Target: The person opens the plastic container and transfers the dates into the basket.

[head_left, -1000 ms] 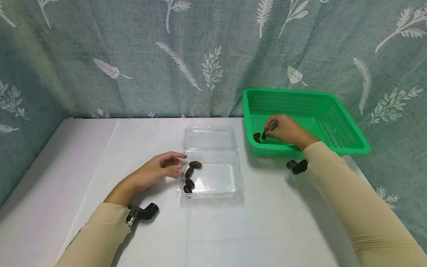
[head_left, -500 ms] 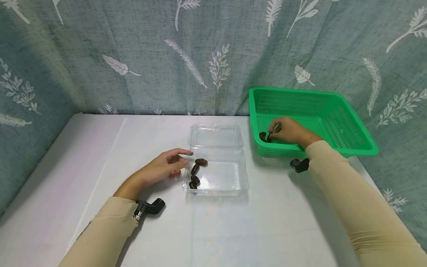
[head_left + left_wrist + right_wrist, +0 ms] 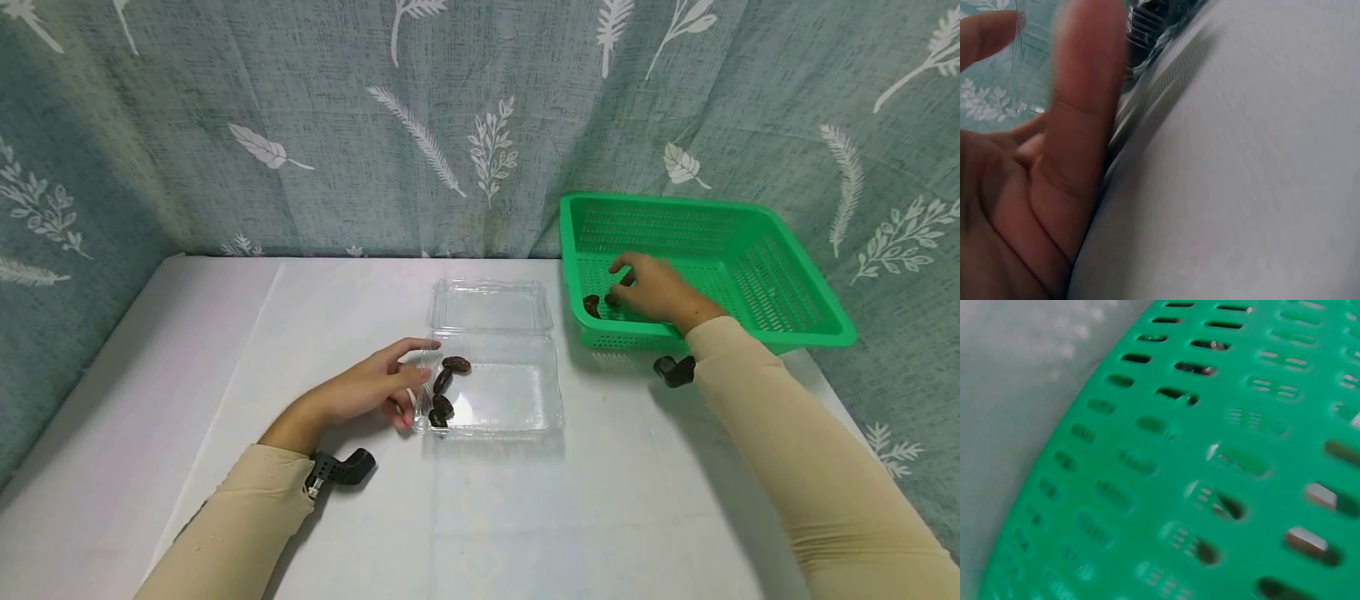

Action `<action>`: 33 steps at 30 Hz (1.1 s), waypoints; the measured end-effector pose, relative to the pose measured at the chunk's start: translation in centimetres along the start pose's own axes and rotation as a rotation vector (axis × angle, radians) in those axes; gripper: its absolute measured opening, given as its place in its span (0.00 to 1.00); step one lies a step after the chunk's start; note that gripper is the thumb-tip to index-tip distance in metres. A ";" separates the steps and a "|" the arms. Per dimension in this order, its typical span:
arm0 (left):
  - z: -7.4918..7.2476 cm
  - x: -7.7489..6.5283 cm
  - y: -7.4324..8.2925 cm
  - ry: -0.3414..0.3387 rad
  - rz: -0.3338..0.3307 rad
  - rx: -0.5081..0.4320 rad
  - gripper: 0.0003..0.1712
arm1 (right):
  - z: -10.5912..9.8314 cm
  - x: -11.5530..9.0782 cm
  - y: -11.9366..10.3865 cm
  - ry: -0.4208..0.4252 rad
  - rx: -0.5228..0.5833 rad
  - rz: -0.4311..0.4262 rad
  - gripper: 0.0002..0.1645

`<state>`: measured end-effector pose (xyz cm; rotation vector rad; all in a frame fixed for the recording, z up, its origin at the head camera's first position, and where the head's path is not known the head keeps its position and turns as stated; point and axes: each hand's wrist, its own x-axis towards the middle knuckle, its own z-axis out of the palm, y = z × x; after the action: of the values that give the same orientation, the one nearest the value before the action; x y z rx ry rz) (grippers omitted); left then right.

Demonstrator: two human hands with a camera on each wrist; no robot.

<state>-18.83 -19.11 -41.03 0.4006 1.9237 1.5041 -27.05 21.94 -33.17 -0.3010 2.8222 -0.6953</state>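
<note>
Several dark brown, wrinkled dates [image 3: 442, 406] lie along the left side of a clear hinged plastic container [image 3: 506, 400], whose lid lies back behind it. My left hand [image 3: 367, 385] is at the container's left edge, fingers spread, index fingertip right at the rim. The left wrist view shows its fingers [image 3: 1088, 94] beside the clear wall. Over the left part of a green plastic basket [image 3: 716, 337] is my right hand [image 3: 651, 290], index finger and thumb apart. One date [image 3: 611, 300] sits just by its thumb, another date [image 3: 592, 306] left of it on the basket floor.
A white cloth covers the table [image 3: 480, 517]. A grey-green curtain [image 3: 315, 150] with white leaf prints hangs behind and at both sides. The basket's slotted wall [image 3: 1166, 456] fills most of the right wrist view.
The right thumb and index finger, earlier together on a date in the basket, have parted. The left fingers have spread along the container's edge. The head view has shifted slightly.
</note>
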 end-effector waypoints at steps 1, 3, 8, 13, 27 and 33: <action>0.0 0.0 0.0 -0.004 -0.001 -0.005 0.34 | 0.0 -0.2 -0.2 0.056 0.002 -0.016 0.23; 0.1 0.1 -0.1 -0.004 -0.006 -0.003 0.34 | 0.0 -0.6 -0.8 0.179 0.012 -0.064 0.21; 0.0 0.0 -0.2 0.013 -0.007 0.018 0.33 | 0.8 -2.0 -4.0 0.434 0.061 -0.266 0.15; 0.1 0.0 0.0 0.015 -0.002 0.020 0.33 | 2.6 -3.6 -7.6 0.545 0.088 -0.516 0.10; 0.3 0.1 -0.1 0.016 -0.010 -0.006 0.33 | 10.8 -5.5 -12.6 0.171 0.185 -0.587 0.07; 0.1 0.2 -0.4 0.016 0.000 0.002 0.33 | 12.7 -5.2 -13.7 0.047 0.223 -0.548 0.09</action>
<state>-18.87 -18.96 -41.46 0.3902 1.9380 1.5093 -16.79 5.91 -36.77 -1.0475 2.6727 -1.1217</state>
